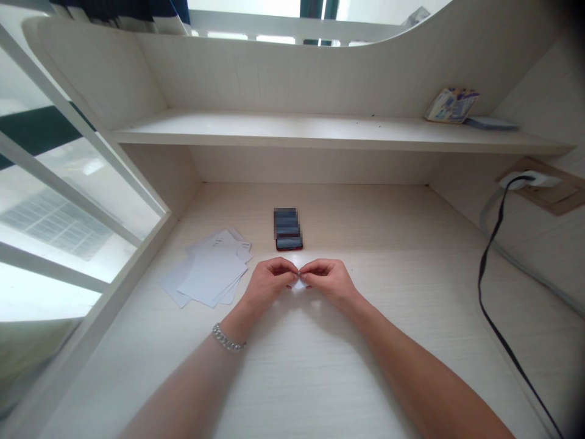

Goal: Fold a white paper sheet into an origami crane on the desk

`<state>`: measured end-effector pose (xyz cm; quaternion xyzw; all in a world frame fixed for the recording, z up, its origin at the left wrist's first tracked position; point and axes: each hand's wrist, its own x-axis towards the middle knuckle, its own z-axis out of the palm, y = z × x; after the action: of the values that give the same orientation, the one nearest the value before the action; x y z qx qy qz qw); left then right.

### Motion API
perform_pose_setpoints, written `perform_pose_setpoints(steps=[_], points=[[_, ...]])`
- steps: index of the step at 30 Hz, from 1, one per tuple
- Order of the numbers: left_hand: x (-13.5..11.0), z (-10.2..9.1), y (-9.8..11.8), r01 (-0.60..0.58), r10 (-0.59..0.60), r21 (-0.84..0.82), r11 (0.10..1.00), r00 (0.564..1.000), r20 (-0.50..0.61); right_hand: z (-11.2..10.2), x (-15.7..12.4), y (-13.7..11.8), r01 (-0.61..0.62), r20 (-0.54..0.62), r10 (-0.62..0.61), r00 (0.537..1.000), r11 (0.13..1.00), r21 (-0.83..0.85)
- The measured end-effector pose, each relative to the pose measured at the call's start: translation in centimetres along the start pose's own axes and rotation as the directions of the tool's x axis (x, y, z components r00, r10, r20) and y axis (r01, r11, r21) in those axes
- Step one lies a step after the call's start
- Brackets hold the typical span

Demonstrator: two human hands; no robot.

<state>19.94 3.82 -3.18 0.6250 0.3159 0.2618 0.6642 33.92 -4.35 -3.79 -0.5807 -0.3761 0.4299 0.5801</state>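
Observation:
My left hand (269,279) and my right hand (326,279) meet over the middle of the pale wooden desk (320,378). Both have their fingers curled and pinched on a small white piece of paper (299,283) held between them; most of it is hidden by the fingers. A silver chain bracelet (227,339) sits on my left wrist. Just beyond the hands lies a phone (287,230) with a red edge, flat on the desk. To the left of my left hand is a loose pile of white paper sheets (210,273).
A shelf (320,131) runs above the desk, with a colourful packet (451,105) at its right end. A wall socket (534,182) on the right feeds a black cable (491,292) that trails across the desk's right side. A window is on the left.

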Motion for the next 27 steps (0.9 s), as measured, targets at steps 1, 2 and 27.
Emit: perform_pose_setpoints(steps=[1,2,27], points=[[-0.01,0.04,0.02,0.002,-0.002,-0.005,1.0,1.0,0.0,0.03,0.01,0.01,0.007,-0.004,-0.007,1.0,1.0,0.0],[-0.02,0.08,0.03,0.0,0.0,-0.012,1.0,1.0,-0.001,0.05,0.02,0.02,0.012,-0.009,-0.012,1.0,1.0,0.0],[-0.02,-0.34,-0.48,-0.143,0.15,0.163,0.976,0.988,-0.033,-0.57,0.29,0.46,0.044,-0.044,-0.045,0.998,0.999,-0.031]])
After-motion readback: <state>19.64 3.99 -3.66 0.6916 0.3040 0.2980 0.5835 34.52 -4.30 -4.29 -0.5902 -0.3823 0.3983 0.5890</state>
